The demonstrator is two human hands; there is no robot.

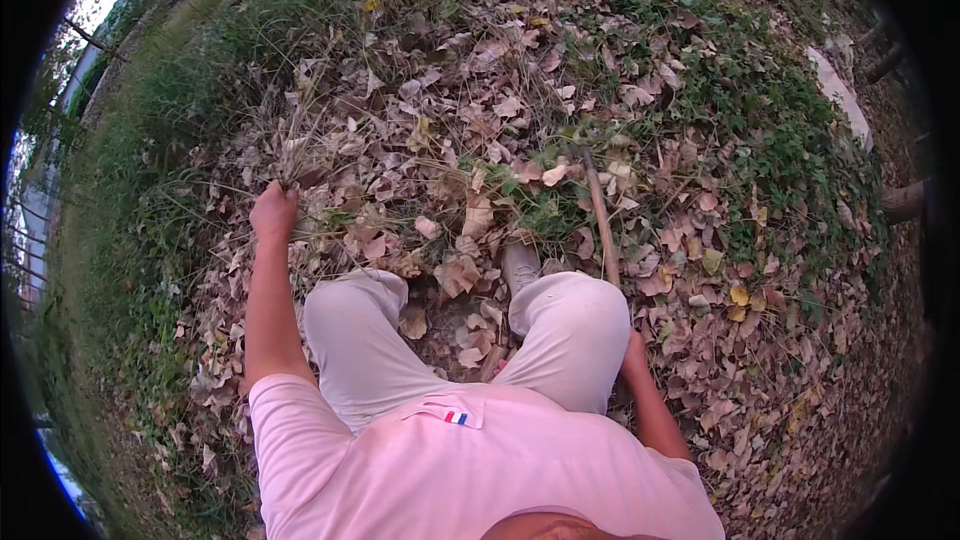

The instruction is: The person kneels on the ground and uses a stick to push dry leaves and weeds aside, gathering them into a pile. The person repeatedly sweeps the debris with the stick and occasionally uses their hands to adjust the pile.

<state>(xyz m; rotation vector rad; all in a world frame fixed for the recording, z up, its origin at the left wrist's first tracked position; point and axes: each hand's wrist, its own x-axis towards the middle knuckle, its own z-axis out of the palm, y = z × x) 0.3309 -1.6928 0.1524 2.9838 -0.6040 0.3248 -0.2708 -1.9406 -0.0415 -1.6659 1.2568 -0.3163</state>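
Observation:
My left hand (274,211) is closed around a bunch of dry grass stalks (294,141), out to the left and ahead of my left knee. Low at my right side, my right hand (634,354) is partly hidden beside my right thigh, on the line of a wooden handle (601,221). That handle runs forward past my right knee, and its far end lies among green weeds and leaves. How my right fingers close there is hidden. Dry fallen leaves (457,274) and pulled-looking grass (551,214) lie before my knees.
A shoe (519,264) shows by my right knee. Green grass (150,135) grows at the left, and leafy ground cover (780,120) at the right. Beyond it are a pale flat slab (840,97) and a tree trunk (904,201) at the right edge.

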